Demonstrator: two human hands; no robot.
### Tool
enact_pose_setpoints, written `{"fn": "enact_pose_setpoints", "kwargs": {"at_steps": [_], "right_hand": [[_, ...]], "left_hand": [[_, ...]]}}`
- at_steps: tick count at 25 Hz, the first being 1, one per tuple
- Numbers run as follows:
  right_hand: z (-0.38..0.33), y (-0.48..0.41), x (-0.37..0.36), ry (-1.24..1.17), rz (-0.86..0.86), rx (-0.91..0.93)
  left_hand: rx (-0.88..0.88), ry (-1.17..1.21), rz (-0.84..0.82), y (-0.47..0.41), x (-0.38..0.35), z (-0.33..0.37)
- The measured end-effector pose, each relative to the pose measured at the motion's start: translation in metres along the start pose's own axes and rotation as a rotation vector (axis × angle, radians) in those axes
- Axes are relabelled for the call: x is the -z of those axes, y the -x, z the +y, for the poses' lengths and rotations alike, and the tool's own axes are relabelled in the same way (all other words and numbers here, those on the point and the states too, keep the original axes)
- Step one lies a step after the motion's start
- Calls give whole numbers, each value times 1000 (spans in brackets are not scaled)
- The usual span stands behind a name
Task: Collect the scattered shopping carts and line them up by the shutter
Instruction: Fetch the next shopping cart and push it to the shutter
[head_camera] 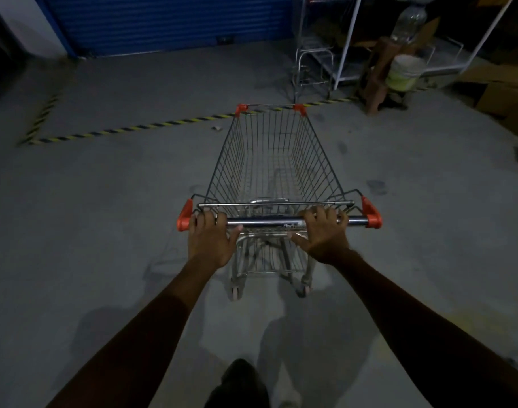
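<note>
We find left hand [212, 240] and right hand [322, 232], fingers [319, 214] curled over the grey handle bar [266, 221] of the silver wire shopping cart [269, 160], its long axis running straight ahead, the blue ribbed metal shutter [169, 22] lying ahead-left.

Left hand [211, 237] and right hand [323, 233] grip cart handle [269, 221]

Grey floor [90, 216] — cart [310, 154], striped tape [140, 127], bucket [403, 73]

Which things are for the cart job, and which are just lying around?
For the job: shopping cart, its handle gripped by the left hand and right hand; blue shutter.

Just lying about: bucket, plastic bottle, cardboard boxes, white rack.
</note>
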State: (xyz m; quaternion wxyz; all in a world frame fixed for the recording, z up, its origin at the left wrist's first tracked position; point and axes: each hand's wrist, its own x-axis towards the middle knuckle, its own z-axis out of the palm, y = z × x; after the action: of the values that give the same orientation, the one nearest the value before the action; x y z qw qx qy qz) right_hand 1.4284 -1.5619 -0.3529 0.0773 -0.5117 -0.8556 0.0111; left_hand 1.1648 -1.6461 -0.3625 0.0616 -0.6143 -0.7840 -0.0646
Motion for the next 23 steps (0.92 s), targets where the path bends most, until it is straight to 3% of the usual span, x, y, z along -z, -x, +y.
{"fn": "enact_pose_setpoints", "kwargs": {"at_steps": [5,9,17,23], "right_hand": [[27,-197,-29,31,91,24],[42,-370,-41,-5,27,6],[93,-646,-67,-39,-108,-13],[148,-862,-102,-77,-65,-30]], "left_hand": [[3,2,106,-189,-40,-23],[7,59,-97,-365,-53,-54],[-79,232,-248,-652,-92,-92],[-57,167,-135,-870,-143,-86]]}}
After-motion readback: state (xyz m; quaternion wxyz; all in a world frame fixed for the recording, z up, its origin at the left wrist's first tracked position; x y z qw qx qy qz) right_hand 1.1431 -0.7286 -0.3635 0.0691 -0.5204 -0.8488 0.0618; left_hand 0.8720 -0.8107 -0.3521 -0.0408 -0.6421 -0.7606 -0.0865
